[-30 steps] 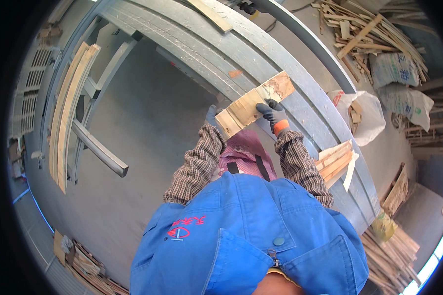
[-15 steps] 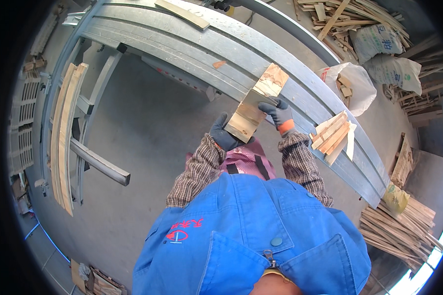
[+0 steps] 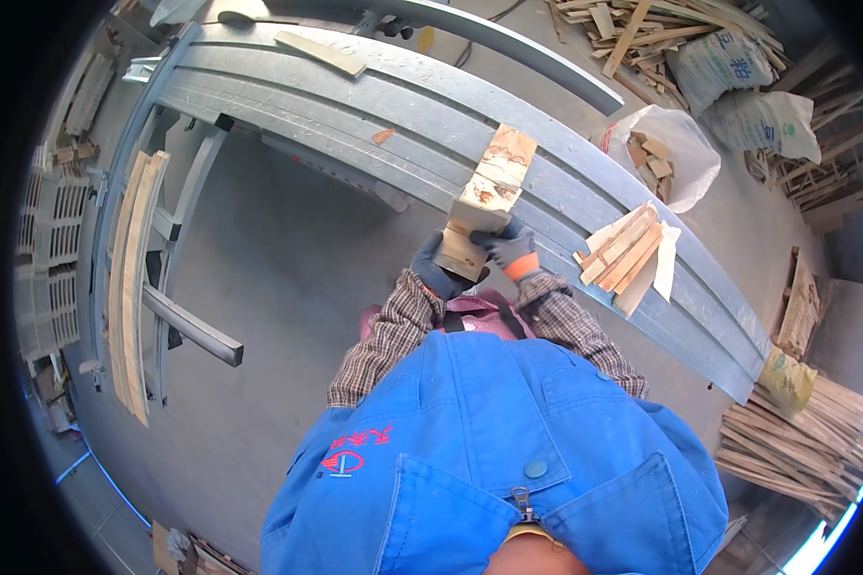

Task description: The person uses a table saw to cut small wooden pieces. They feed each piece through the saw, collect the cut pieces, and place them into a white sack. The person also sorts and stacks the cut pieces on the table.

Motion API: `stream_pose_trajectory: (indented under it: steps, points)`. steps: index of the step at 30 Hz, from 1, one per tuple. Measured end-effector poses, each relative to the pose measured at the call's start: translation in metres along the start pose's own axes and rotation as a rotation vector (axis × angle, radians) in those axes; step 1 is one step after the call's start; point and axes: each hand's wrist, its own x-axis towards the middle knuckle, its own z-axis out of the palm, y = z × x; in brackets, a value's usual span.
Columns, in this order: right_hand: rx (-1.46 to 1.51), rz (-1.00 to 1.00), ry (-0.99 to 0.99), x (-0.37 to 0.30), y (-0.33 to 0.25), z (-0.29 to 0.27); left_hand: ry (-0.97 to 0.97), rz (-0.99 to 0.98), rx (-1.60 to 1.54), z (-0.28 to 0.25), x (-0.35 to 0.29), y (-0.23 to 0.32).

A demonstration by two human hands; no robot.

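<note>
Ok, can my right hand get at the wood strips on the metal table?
Likely yes: nothing seems to bar the way from your right hand to the wood strips, though it would first have to leave the wooden piece.

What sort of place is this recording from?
Most likely a woodworking workshop: a long metal bench with cut wood pieces on it, an open white sack of offcuts, and a pile of thin wood strips.

We count two gloved hands, one strip toward the bench's far left corner. We see perhaps three white sacks.
</note>
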Motion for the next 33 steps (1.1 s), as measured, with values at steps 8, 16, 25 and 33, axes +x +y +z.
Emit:
stream_pose_trajectory:
  steps: [8, 16, 25, 33]
  points:
    - [-0.551, -0.603, -0.156, -0.059, 0.003, 0.0, -0.135, -0.013, 0.077, -0.015, 0.003, -0.004]
    - [0.025, -0.121, 0.555, -0.052, 0.004, -0.171, 0.007, 0.056, 0.198, -0.007, 0.001, -0.012]
    - [-1.003, 0.057, 0.921, -0.069, -0.02, -0.244, 0.089, 0.062, 0.165, 0.014, -0.01, -0.016]
    - [-0.794, -0.058, 0.358, -0.035, -0.008, -0.108, 0.074, 0.076, 0.22, 0.008, -0.004, -0.013]
